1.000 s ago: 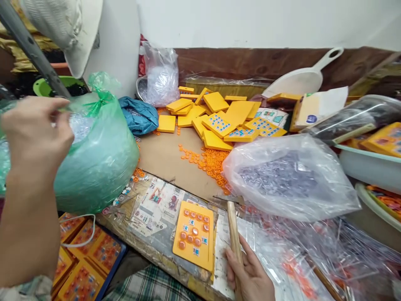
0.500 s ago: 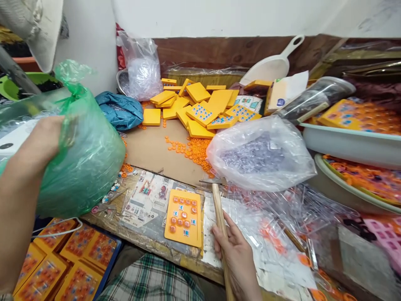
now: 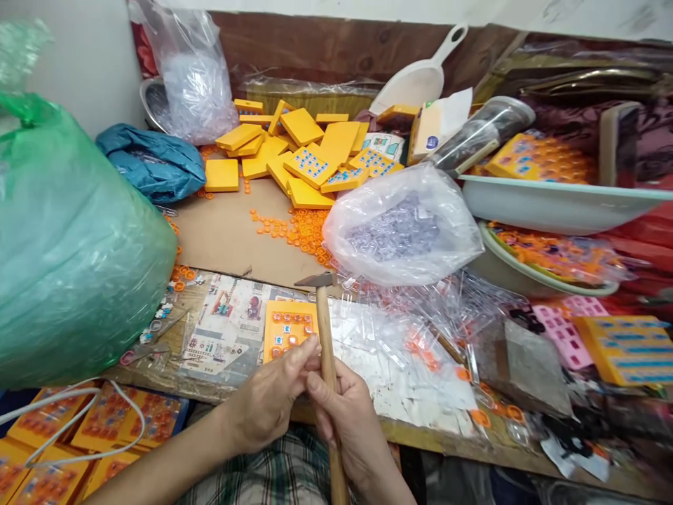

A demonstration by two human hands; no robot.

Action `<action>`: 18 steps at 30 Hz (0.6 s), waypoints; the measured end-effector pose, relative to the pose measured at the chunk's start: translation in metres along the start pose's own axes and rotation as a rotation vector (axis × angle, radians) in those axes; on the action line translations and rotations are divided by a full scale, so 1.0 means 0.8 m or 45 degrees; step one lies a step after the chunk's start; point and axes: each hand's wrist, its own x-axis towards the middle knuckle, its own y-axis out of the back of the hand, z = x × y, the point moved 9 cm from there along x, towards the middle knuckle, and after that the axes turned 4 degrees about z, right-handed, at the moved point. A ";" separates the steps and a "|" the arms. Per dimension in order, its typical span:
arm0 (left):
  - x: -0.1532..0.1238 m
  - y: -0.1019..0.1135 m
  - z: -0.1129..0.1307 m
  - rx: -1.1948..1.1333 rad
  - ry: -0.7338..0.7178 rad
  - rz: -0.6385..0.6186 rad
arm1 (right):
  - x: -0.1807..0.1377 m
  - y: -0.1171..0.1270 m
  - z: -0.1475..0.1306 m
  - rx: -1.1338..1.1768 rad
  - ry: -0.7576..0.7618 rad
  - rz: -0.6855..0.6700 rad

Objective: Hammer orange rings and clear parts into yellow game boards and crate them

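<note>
My right hand (image 3: 350, 410) is wrapped round the wooden handle of a small hammer (image 3: 324, 330), whose metal head is raised above the table. My left hand (image 3: 273, 396) rests beside it with its fingers curled, fingertips touching the handle and the near edge of a yellow tile board (image 3: 288, 330). That board lies flat on the table and holds orange and blue pieces. Whether anything sits inside my left fingers is hidden.
A big green plastic bag (image 3: 73, 245) fills the left. A clear bag of parts (image 3: 402, 228), loose orange rings (image 3: 299, 228), a pile of yellow boards (image 3: 294, 151), a blue bag (image 3: 152, 161), basins (image 3: 552, 203) at right and trays of boards (image 3: 105, 428) below the table edge surround the work spot.
My left hand has left the green bag and come down next to my right hand at the hammer handle. The hammer head has lifted off the table. The view has swung right.
</note>
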 end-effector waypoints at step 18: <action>-0.016 0.048 0.004 0.020 0.216 0.225 | -0.002 0.005 0.009 -0.026 0.033 0.090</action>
